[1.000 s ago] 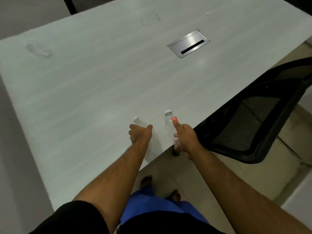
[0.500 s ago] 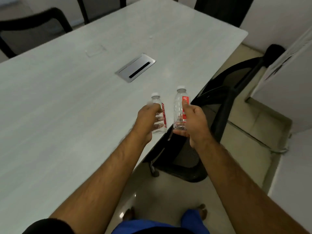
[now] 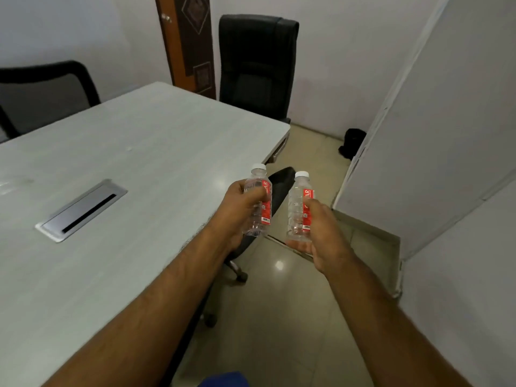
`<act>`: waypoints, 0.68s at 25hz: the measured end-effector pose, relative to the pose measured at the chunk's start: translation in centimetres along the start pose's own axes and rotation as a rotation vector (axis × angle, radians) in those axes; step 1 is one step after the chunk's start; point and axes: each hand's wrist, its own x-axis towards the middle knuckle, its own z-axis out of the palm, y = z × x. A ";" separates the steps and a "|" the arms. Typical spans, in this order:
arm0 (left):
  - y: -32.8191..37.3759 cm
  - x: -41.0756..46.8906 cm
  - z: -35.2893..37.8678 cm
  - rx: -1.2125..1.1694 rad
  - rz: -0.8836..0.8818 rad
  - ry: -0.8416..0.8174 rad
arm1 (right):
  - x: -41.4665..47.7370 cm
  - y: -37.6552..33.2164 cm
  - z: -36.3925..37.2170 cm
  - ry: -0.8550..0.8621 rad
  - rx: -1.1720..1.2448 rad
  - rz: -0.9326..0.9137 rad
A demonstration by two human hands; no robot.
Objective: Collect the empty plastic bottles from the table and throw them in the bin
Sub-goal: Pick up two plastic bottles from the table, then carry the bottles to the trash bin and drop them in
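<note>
1. The left hand [image 3: 240, 202] holds a clear bottle [image 3: 258, 201] upright, fingers wrapped around its middle, above the table [image 3: 134, 169] edge.
2. The right hand [image 3: 321, 230] grips a second bottle [image 3: 299, 208] upright, fingers curled around it, over the floor [image 3: 279, 317].
3. The two bottles are near each other, apart.

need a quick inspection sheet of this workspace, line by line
surface: pale table, bare apart from a metal cable hatch set into it
job's things: two clear bottles with red labels and white caps, both upright and off the table: left bottle, right bottle; no bin clearly seen
clutter: small dark object on the floor by the wall, too unclear to name
hands: left hand shut on the left bottle; right hand shut on the right bottle
cables: nothing seen
surroundings: black chairs around the table, brown door, white walls, tiled floor
</note>
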 end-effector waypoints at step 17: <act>7.9 53.7 19.3 0.076 -0.116 -0.141 | 50.2 -17.2 -7.8 0.188 -0.069 -0.049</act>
